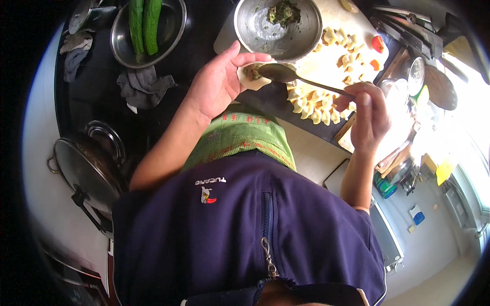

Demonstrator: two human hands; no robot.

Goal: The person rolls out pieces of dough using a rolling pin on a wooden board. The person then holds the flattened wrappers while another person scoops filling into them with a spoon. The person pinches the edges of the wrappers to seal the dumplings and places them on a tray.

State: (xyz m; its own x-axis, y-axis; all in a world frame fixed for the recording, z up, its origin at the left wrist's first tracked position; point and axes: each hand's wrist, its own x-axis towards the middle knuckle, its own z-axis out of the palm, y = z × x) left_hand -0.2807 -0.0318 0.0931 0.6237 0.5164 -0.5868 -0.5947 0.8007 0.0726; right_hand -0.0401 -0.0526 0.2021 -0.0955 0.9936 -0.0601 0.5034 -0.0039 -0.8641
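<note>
A round dough wrapper (252, 82) lies across the fingers of my left hand (220, 82), with a dab of chopped green filling (250, 72) on it. My right hand (367, 111) grips the handle of a metal spoon (281, 72), whose bowl rests over the wrapper at the filling. Just beyond stands a steel mixing bowl (250, 32) with a lump of green filling (284, 14) inside. Folded dumplings (316, 103) sit in rows to the right of the bowl, on a bright, overexposed surface.
Two green cucumbers or similar gourds (144, 26) lie in a steel basin (182, 28) at far left, near a grey cloth (143, 90). A lidded pan (86, 160) is at left. Knives (409, 32), a wooden board (346, 134) and cookware line the right side. Red pieces (378, 44) lie near the dumplings.
</note>
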